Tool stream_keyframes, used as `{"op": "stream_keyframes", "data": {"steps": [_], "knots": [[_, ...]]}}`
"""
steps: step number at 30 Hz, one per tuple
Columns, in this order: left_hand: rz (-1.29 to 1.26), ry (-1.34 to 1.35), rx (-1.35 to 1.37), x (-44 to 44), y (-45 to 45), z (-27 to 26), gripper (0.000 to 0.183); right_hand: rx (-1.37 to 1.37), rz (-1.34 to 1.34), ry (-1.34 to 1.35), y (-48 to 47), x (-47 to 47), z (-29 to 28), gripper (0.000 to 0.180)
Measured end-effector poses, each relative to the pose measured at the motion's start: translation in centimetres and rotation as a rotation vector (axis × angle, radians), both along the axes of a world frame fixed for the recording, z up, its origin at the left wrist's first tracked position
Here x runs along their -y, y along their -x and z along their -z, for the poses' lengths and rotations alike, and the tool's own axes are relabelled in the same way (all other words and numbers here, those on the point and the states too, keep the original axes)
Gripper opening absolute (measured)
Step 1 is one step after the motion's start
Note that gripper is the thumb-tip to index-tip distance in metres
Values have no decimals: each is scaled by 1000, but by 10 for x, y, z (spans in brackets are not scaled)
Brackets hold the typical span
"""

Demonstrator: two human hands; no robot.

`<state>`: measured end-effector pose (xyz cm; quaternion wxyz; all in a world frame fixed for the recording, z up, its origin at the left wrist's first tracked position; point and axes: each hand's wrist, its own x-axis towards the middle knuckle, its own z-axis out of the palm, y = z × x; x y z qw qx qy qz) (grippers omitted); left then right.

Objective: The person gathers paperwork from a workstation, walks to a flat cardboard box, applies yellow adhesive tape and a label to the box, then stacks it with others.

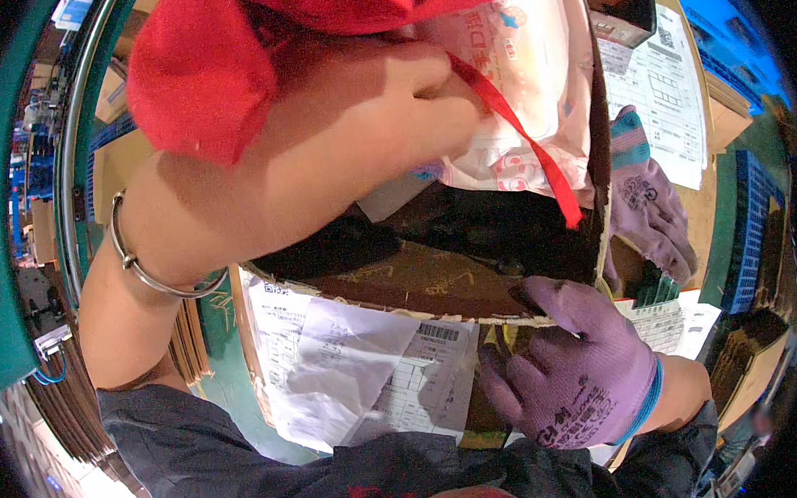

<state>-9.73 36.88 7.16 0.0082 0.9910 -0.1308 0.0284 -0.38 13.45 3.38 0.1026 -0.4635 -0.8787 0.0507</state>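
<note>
My left hand (441, 109) is bare, with a metal bangle on the arm, and reaches over a dark-lined open carton. It is beside a white and pink printed plastic package (540, 96); its fingertips are blurred and partly hidden, so its grip cannot be told. A red ribbon (525, 135) hangs over the package, and red cloth (203, 76) covers the top of the view. My right hand (573, 361), in a purple knitted glove with a blue cuff, grips the near rim of the carton (430, 312) at its right corner. Dark contents inside are unclear.
An empty-looking purple glove (649, 206) lies right of the carton. Printed papers (379, 373) lie at the near side, and another sheet (663, 96) at the right. A dark box (623, 2) stands at the upper right. Stacked cardboard (66, 406) is at the left, a blue plastic crate (753, 227) at the right.
</note>
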Motion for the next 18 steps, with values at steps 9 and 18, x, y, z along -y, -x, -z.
{"op": "stream_keyframes", "data": {"steps": [9,18], "knots": [[195,-115,-47,-17,14,-4,17,0,2,-37,11,-4,1,25],[104,-97,-265,-7,22,-4,12,46,69,2,13,-3,-2,18]]}}
